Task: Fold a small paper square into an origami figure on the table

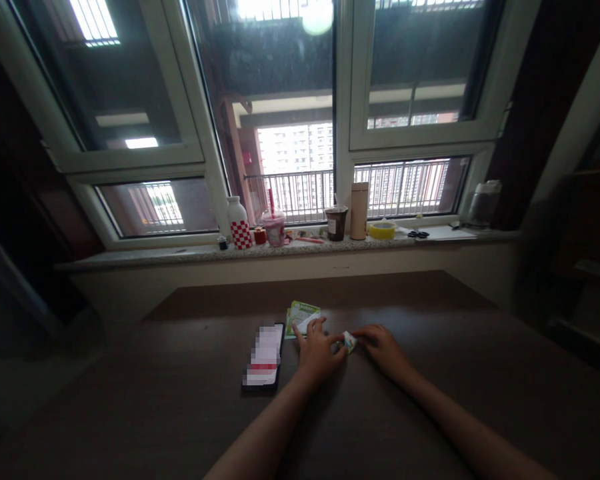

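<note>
Between my two hands, low over the brown table, is a small white piece [349, 342] with coloured print, perhaps folded paper or a little packet. My left hand [319, 352] pinches its left side with thumb and forefinger, while the other fingers stretch toward green-and-white printed cards or packets [304, 311]. Those lie partly overlapped, and the fingers cover their lower right part. From the other side, my right hand [386, 352] is closed at the fingertips on the piece's right edge. Left of my left hand lies a phone [263, 357] with its screen lit and blurred.
The dark table [420, 300] reaches toward a window sill [190, 257]. On the sill stand a red-checked bottle [240, 227], a pink cup with a straw [274, 228], a dark cup [336, 223], a tan flask [359, 212], yellow tape [381, 231] and scissors [419, 235].
</note>
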The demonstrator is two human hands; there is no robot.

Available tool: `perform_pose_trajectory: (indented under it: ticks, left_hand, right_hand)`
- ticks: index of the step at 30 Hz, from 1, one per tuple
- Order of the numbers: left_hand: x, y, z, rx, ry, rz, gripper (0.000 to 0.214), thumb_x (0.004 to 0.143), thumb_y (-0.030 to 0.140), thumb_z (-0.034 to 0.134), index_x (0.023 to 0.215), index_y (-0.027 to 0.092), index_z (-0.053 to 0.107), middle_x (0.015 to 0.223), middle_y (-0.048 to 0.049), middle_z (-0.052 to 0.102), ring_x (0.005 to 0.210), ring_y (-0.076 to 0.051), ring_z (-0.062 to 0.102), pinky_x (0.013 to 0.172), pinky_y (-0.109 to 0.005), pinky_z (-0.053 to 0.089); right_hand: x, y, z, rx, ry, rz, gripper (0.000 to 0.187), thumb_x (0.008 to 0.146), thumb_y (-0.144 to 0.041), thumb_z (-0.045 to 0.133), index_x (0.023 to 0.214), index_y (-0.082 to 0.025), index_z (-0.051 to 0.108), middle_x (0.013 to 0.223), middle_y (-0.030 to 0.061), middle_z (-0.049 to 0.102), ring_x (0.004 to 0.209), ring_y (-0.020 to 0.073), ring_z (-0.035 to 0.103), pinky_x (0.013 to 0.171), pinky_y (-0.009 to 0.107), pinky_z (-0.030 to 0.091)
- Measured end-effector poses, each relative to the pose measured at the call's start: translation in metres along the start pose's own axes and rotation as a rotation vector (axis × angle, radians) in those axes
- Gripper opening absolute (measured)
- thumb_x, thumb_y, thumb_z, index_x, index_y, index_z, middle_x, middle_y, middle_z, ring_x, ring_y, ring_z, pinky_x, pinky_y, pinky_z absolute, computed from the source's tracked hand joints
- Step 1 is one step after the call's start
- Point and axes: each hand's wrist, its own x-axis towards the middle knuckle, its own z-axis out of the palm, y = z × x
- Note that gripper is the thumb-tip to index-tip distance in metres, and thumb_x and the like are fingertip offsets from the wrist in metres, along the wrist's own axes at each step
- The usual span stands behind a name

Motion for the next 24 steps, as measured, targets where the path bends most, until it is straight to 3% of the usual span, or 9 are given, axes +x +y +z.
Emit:
perform_pose_trajectory:
  ticks: [24]
  left_hand:
    - [0.0011,-0.0011,0.0004,0.005,-0.022,0.018,0.038,0.073,0.062,0.066,0.107,0.045,0.069,0.145,-0.0032,0.043,0.135,-0.034,0.033,0.107,-0.071,-0.010]
  right_hand:
    - [-0.0013,-0.0002,0.0050,-0.228,-0.033,0.017,0.022,0.089,-0.029,0.052,0.097,-0.026,0.072,0.106,0.0063,0.065,0.104,0.0233,0.054,0.093,0.037,0.040]
